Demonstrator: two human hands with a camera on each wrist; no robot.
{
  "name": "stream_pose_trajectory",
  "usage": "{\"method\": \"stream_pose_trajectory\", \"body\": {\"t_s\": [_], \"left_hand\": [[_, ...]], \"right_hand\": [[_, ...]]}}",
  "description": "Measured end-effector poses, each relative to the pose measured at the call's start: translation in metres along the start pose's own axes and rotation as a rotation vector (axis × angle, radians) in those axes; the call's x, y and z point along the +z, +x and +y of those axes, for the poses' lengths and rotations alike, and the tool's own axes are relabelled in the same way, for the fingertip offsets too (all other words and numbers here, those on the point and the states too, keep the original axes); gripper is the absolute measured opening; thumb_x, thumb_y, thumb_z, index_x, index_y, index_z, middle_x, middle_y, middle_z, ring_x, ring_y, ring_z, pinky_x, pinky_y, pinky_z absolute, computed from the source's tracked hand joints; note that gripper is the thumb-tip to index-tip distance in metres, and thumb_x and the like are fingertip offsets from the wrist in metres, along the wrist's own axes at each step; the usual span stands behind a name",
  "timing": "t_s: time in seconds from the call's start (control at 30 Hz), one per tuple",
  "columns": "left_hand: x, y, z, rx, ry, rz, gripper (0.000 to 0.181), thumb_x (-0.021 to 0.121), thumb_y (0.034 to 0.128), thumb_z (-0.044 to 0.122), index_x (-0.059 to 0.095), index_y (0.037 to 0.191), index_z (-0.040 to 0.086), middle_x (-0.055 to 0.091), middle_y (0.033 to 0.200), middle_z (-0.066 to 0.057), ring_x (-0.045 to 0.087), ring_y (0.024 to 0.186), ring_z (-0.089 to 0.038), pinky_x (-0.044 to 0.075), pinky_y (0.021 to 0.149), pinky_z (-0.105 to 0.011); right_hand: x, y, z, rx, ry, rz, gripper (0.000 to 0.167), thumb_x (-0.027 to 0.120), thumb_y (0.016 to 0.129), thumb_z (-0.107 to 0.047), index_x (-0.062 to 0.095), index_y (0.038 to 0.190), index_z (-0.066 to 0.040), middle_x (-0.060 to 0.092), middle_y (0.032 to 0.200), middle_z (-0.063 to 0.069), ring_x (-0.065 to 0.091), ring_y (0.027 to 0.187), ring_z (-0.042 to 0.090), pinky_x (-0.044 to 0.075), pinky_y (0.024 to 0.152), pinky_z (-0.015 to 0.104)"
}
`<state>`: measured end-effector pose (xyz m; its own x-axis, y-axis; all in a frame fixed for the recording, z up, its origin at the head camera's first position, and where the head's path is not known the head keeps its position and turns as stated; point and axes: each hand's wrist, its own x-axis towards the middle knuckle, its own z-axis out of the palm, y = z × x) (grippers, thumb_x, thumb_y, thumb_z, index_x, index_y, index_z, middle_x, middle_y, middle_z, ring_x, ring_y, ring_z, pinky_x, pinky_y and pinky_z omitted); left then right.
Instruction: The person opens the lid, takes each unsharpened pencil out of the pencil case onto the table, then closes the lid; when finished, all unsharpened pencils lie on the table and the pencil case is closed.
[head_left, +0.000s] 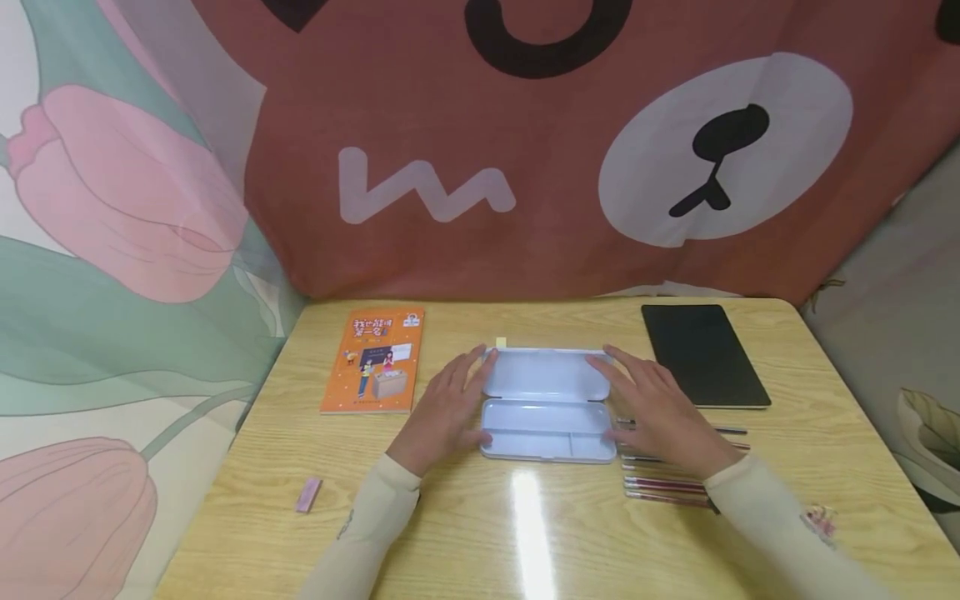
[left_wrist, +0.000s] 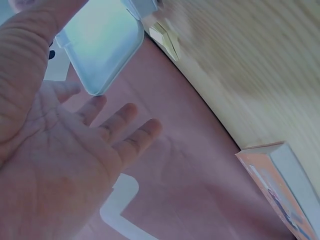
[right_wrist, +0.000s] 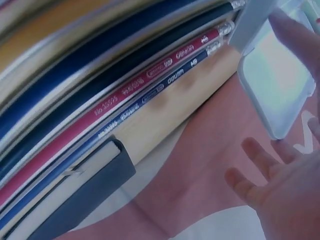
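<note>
A pale blue pencil case [head_left: 547, 414] lies unfolded on the table, its lid tipped back and its divided tray facing up, with nothing in it. Along its left side my left hand [head_left: 447, 402] spreads, fingertips by the lid and thumb at the tray's edge. My right hand [head_left: 660, 407] mirrors it on the other side. Both wrist views show the lid [left_wrist: 102, 45] rising beside extended, spread fingers; whether every fingertip touches is hard to tell. Under and beside the right hand lie several pencils [head_left: 667, 482], and the right wrist view shows a red pencil [right_wrist: 150, 70] among them.
An orange book [head_left: 375, 362] lies at the back left, and a black notebook [head_left: 705, 354] at the back right. A small pink eraser-like block [head_left: 308, 494] is at the front left. Behind the case shows a small yellow piece [head_left: 501, 342]. A printed cloth hangs behind the table.
</note>
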<state>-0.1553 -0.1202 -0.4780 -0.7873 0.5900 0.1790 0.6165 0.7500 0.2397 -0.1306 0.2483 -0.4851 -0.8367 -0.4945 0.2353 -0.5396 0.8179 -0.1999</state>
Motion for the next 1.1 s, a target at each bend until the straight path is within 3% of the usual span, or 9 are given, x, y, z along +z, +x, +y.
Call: {"method": "stream_pose_trajectory", "body": {"t_s": [0.2, 0.3, 0.4, 0.5, 0.6, 0.73, 0.87, 1.1], "left_hand": [[0.002, -0.002, 0.003, 0.016, -0.001, 0.06, 0.135, 0.107, 0.0726, 0.034, 0.024, 0.177, 0.017, 0.044, 0.162, -0.015, 0.044, 0.153, -0.036, 0.046, 0.126, -0.053], [0.003, -0.002, 0.004, 0.052, 0.017, 0.108, 0.125, 0.109, 0.0687, 0.032, 0.038, 0.171, 0.018, 0.049, 0.151, -0.012, 0.048, 0.146, -0.036, 0.051, 0.12, -0.051], [0.004, -0.004, 0.005, 0.088, 0.033, 0.125, 0.11, 0.109, 0.0691, 0.034, 0.05, 0.161, 0.019, 0.051, 0.153, -0.012, 0.05, 0.146, -0.036, 0.05, 0.12, -0.052], [0.003, -0.006, 0.006, 0.11, 0.016, 0.081, 0.101, 0.104, 0.0736, 0.048, 0.056, 0.159, 0.022, 0.047, 0.165, -0.011, 0.046, 0.154, -0.038, 0.044, 0.126, -0.058], [0.003, -0.008, 0.009, 0.126, -0.021, 0.0, 0.1, 0.091, 0.082, 0.066, 0.053, 0.165, 0.023, 0.038, 0.178, -0.009, 0.036, 0.164, -0.039, 0.033, 0.132, -0.064], [0.003, -0.009, 0.017, 0.124, -0.06, -0.115, 0.085, 0.061, 0.1045, 0.069, 0.039, 0.174, 0.025, 0.025, 0.185, -0.004, 0.025, 0.171, -0.033, 0.023, 0.137, -0.064], [0.006, -0.011, 0.026, 0.11, -0.077, -0.181, 0.064, 0.041, 0.117, 0.056, 0.036, 0.174, 0.029, 0.022, 0.185, -0.005, 0.025, 0.171, -0.029, 0.023, 0.137, -0.062], [0.011, -0.014, 0.031, 0.153, -0.039, -0.213, 0.056, 0.05, 0.1167, 0.047, 0.046, 0.17, 0.029, 0.032, 0.181, -0.012, 0.035, 0.166, -0.035, 0.032, 0.133, -0.064]], "right_hand": [[0.003, -0.005, -0.009, -0.008, -0.02, 0.077, 0.125, 0.106, 0.073, -0.023, 0.033, 0.174, -0.025, 0.047, 0.165, 0.016, 0.048, 0.151, 0.039, 0.043, 0.121, 0.068], [0.006, -0.01, -0.016, -0.022, -0.038, 0.103, 0.119, 0.105, 0.074, -0.016, 0.039, 0.172, -0.023, 0.055, 0.153, 0.015, 0.053, 0.143, 0.038, 0.045, 0.119, 0.066], [0.01, -0.016, -0.022, -0.079, -0.091, 0.12, 0.11, 0.103, 0.077, -0.02, 0.043, 0.169, -0.018, 0.061, 0.142, 0.015, 0.059, 0.133, 0.036, 0.047, 0.116, 0.062], [0.012, -0.02, -0.028, -0.142, -0.133, 0.139, 0.095, 0.096, 0.085, -0.035, 0.05, 0.165, -0.013, 0.065, 0.138, 0.013, 0.063, 0.128, 0.033, 0.048, 0.115, 0.06], [0.013, -0.024, -0.035, -0.157, -0.149, 0.145, 0.075, 0.075, 0.101, -0.055, 0.056, 0.161, -0.014, 0.068, 0.142, 0.012, 0.066, 0.127, 0.033, 0.05, 0.114, 0.061], [0.013, -0.028, -0.046, -0.116, -0.134, 0.083, 0.062, 0.047, 0.114, -0.06, 0.059, 0.161, -0.02, 0.066, 0.152, 0.008, 0.065, 0.132, 0.033, 0.05, 0.113, 0.062], [0.015, -0.028, -0.052, -0.097, -0.154, 0.041, 0.051, 0.057, 0.114, -0.046, 0.061, 0.159, -0.023, 0.067, 0.152, 0.007, 0.064, 0.132, 0.032, 0.051, 0.112, 0.06], [0.02, -0.026, -0.053, -0.139, -0.191, 0.049, 0.047, 0.071, 0.104, -0.028, 0.068, 0.15, -0.02, 0.072, 0.141, 0.009, 0.063, 0.12, 0.03, 0.054, 0.103, 0.052]]}}
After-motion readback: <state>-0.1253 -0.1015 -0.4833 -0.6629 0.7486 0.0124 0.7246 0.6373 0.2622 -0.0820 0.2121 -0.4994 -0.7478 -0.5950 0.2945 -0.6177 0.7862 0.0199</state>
